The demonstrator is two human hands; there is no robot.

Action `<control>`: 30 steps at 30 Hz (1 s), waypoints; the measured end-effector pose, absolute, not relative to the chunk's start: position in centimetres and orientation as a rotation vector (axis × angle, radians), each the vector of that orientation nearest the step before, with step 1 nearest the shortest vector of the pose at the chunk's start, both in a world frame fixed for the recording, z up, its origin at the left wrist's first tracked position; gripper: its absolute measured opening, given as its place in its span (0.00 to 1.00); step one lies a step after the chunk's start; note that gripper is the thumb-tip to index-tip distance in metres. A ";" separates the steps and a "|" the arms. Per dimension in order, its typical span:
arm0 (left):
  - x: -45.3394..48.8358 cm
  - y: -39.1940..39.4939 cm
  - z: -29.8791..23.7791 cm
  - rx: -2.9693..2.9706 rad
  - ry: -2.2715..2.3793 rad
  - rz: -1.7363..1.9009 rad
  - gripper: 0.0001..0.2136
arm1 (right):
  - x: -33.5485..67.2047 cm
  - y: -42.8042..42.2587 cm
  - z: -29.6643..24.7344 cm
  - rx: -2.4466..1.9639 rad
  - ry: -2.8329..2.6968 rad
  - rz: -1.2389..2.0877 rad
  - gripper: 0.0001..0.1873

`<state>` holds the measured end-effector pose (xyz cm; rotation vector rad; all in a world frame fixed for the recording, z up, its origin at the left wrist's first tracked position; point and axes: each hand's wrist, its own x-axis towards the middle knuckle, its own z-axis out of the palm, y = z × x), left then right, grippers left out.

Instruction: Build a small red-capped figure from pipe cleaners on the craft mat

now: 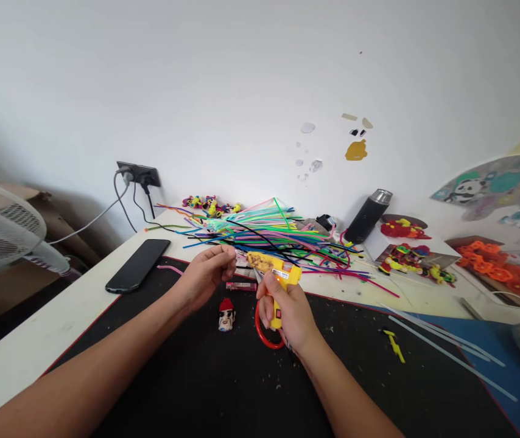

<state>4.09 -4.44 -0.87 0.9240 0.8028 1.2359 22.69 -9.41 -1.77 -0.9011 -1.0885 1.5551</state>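
**Yellow glue gun [287,275], gripped by its handle**

Light, rigid and hot at the tip, I judged, so safest taken by the handle. The right hand [287,313] clenched it above the desk [59,331]. The left hand [205,277] was pinched shut at the nozzle, on what I couldn't tell.

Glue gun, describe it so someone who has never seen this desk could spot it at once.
Find the black mat below the heap of coloured pipe cleaners; two hands meet at its far edge. The glue gun sits in the right hand, nozzle toward the left hand. It is the only chunky yellow tool there, with a stained tip.
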 end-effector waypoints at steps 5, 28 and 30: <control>4.1 -4.4 -0.8 0.945 0.808 1.229 0.14 | 22.7 -9.4 -1.9 -0.916 -1.075 1.565 0.33; 4.0 -4.7 -0.8 0.981 0.807 1.214 0.14 | 22.5 -9.6 -1.7 -0.952 -1.057 1.561 0.32; 4.1 -4.7 -0.7 0.979 0.814 1.215 0.14 | 22.5 -9.6 -1.7 -0.963 -1.058 1.556 0.32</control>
